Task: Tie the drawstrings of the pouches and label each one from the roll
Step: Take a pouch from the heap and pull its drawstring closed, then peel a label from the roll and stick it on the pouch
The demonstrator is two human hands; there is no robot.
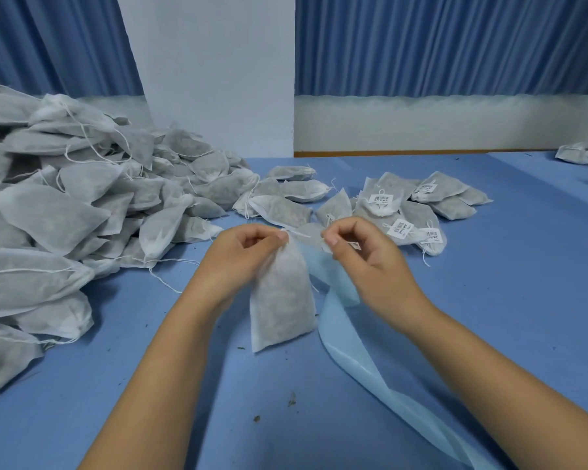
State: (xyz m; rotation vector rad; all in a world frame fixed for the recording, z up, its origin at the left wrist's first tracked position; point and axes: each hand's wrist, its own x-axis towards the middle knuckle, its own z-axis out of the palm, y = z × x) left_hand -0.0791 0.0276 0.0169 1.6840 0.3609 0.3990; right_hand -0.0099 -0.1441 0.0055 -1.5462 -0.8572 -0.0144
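Nearest the camera, a pale blue strip [350, 361] runs across the blue table [489, 317] from the lower right edge toward the hands. It is probably label backing, but the roll itself is out of view and no labels show on it. Above it, the pouch [282, 300] hangs upright between the two hands; whether its lower corner touches the table cannot be determined. The left hand [248, 247] has its fingers curled, with thumb and forefinger pinching the gathered neck. The right hand [364, 252] is likewise curled and pinches what appears to be the drawstring [299, 233]; blur hides the exact grip. Judged handling: light, soft non-woven fabric with loose fill, easily deformed, so hold it at the neck and pull the thin cord, not the body. Beyond, labelled pouches [404, 215] lie clustered on the right. The untied pile [82, 205] on the left is cut off by the frame. Knot progress cannot be made out.
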